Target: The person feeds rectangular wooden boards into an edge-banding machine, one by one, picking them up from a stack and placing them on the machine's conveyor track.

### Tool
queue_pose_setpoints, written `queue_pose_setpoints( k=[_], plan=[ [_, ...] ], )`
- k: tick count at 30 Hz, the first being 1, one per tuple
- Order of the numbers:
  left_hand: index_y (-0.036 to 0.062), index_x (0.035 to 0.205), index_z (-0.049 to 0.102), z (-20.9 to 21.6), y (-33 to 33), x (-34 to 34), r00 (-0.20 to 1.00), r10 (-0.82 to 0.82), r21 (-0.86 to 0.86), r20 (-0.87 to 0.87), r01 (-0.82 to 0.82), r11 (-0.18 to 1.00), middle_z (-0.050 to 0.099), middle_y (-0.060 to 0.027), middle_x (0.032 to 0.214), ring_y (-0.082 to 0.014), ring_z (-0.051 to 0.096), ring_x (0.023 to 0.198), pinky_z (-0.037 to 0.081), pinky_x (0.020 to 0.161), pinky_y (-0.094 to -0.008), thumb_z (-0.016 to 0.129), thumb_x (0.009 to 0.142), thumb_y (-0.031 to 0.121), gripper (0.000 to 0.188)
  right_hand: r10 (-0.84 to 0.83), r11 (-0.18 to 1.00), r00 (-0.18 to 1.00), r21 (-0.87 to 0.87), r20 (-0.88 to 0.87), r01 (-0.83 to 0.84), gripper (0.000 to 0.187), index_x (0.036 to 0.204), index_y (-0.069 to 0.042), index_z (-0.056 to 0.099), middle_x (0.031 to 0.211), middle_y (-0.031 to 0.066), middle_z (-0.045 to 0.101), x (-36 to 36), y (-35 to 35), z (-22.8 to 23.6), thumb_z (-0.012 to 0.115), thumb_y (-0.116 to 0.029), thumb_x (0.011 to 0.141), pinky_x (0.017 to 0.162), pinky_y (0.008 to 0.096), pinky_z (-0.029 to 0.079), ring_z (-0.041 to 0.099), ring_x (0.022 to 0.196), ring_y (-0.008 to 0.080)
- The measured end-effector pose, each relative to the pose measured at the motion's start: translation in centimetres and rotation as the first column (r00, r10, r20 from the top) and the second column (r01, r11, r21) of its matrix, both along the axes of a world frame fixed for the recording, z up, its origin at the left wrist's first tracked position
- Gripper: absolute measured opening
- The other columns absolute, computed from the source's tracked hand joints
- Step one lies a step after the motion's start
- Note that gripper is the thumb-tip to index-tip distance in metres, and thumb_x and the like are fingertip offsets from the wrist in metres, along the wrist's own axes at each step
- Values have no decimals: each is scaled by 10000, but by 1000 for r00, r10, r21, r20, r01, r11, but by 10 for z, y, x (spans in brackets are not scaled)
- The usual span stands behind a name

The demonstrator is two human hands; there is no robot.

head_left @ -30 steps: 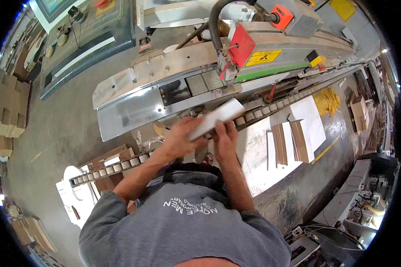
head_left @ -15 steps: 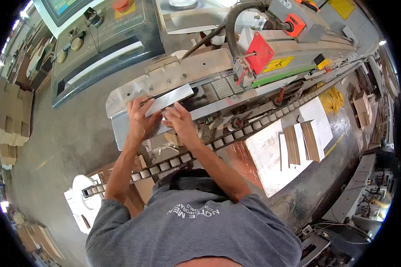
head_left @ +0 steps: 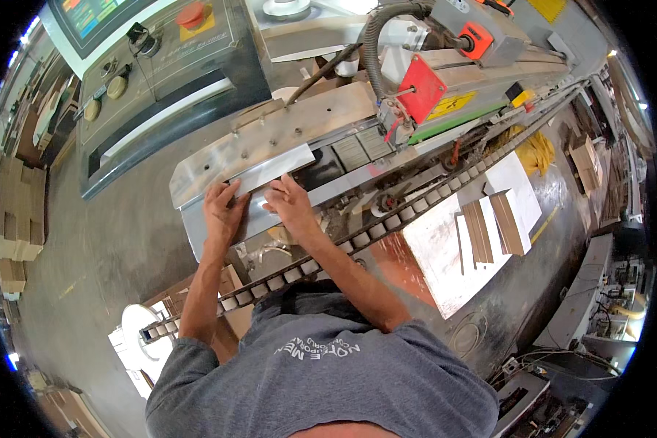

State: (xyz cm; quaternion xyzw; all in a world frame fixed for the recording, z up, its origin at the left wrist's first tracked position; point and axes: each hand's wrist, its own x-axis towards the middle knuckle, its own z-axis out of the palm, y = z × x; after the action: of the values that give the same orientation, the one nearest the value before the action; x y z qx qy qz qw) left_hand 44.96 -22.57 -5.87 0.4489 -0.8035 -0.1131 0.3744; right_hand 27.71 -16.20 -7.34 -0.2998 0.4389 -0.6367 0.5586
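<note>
Plainly, the slim white rectangular strip (head_left: 276,168) lies on the silver metal desk (head_left: 193,226), flat alongside the brushed-metal fence plate with bolts (head_left: 212,157), its long axis running roughly from eight o'clock to two. The person's left hand (head_left: 225,210) is nearer its eight-o'clock end, the strip stretching toward two o'clock from those fingers. The right hand (head_left: 290,204) sits below its middle, the strip toward twelve from its fingers. Both hands' fingers are bent and partly spread, closed around nothing visible; how firmly either touches the near edge cannot be told.
</note>
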Motion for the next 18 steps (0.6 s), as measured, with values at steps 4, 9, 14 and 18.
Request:
queue_pose_setpoints(
  k=[4, 9, 14, 18],
  plan=[
    [38, 1050, 747, -5, -1, 1, 999, -19, -34, -30, 18, 999, 653, -131, 898, -329, 611, 841, 503, 757, -416, 837, 705, 80, 359, 45, 999, 996, 8, -80, -44, 435, 1239, 98, 470, 1281, 253, 577, -5, -3, -9, 639, -177, 947, 756, 297, 549, 628, 951, 169],
    [32, 1045, 744, 4, 4, -19, 1000, 22, 32, -14, -21, 999, 652, -133, 898, -309, 618, 838, 506, 746, -399, 831, 721, 72, 338, 15, 1000, 1000, -16, -6, -15, 442, 1231, 116, 481, 1138, 206, 619, -17, -1, 0, 639, -185, 947, 720, 290, 530, 605, 860, 142],
    [39, 1052, 747, 8, 4, -48, 998, 51, 107, -46, -46, 993, 651, -135, 896, -300, 621, 801, 509, 708, -377, 828, 734, 85, 331, 43, 998, 994, -30, -100, -46, 240, 954, -21, 436, 975, 30, 512, -48, -2, 2, 639, -150, 956, 815, 304, 581, 549, 907, 75],
    [44, 1068, 749, -1, -5, -74, 999, 17, 40, -39, -16, 999, 649, -142, 900, -301, 625, 761, 512, 678, -373, 836, 740, 107, 345, -39, 999, 990, -41, -135, 34, 289, 888, 15, 421, 737, 33, 467, -74, -8, 7, 614, -189, 958, 609, 280, 458, 470, 707, 95]
  ],
)
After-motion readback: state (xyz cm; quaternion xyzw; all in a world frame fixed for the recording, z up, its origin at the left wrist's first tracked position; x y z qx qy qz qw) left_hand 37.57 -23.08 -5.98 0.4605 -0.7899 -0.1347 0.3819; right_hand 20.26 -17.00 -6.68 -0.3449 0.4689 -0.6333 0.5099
